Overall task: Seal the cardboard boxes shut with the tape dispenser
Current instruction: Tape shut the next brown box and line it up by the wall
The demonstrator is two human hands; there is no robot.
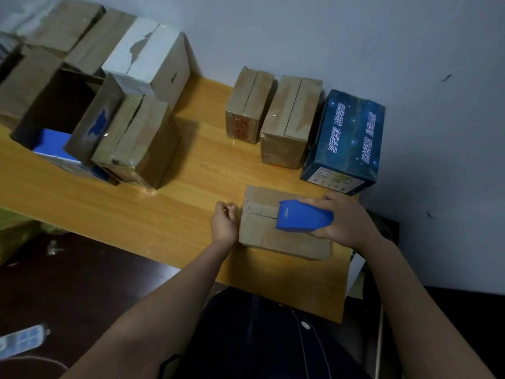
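Observation:
A flat brown cardboard box [273, 239] lies at the near right of the wooden table [136, 214]. My right hand [347, 222] grips a blue tape dispenser [303, 216] on top of the box, over the centre seam. A strip of clear tape [258, 209] runs from the dispenser's mouth to the box's left edge. There my left hand [224, 224] has its fingers curled and pinches the tape end against the box's left side.
Two taped brown boxes [250, 105] [289, 121] and a dark blue printed box [347, 140] stand along the wall behind. A pile of brown and white boxes [136, 110], one open, fills the left of the table. Dark floor lies below.

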